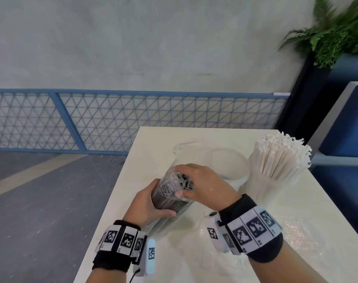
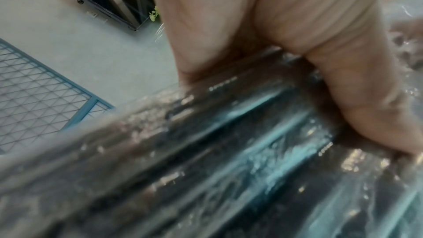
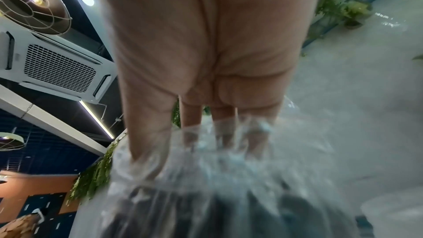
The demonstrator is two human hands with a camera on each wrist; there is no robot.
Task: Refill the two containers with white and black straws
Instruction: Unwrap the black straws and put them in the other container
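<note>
Two hands work a clear-wrapped bundle of black straws [image 1: 170, 199] above the worktop [image 1: 194, 252]: left hand [image 1: 151, 205] grips its middle, right hand [image 1: 202, 184] pinches the top, fingers [image 3: 190, 115] in slippery film. Light, crushable; best held mid-bundle, beside the empty container [image 1: 229, 166].

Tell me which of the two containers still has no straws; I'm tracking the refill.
The clear container behind the right hand is empty; the one to its right holds white straws.

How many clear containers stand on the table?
2: an empty container behind the hands, and beside it, on its right, the container full of white straws. None seems hidden.
</note>
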